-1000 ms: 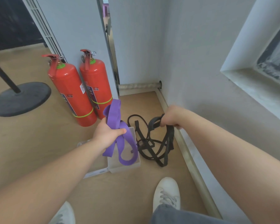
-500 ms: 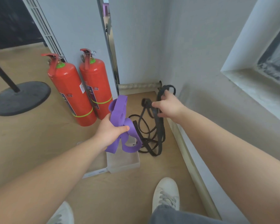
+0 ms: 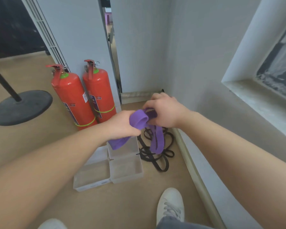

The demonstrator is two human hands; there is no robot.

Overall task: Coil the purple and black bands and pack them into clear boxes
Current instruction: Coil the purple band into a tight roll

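Gripping the purple band (image 3: 139, 120) between them above the open clear box (image 3: 125, 169), the left hand (image 3: 122, 125) and right hand (image 3: 163, 111) hold its curled top, its free loop hanging downward over the black bands (image 3: 157, 160) on the floor.

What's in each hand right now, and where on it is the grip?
Both hands hold the purple band: the left hand grips its bunched fold, the right hand pinches the adjoining upper loop. The black band lies on the floor.
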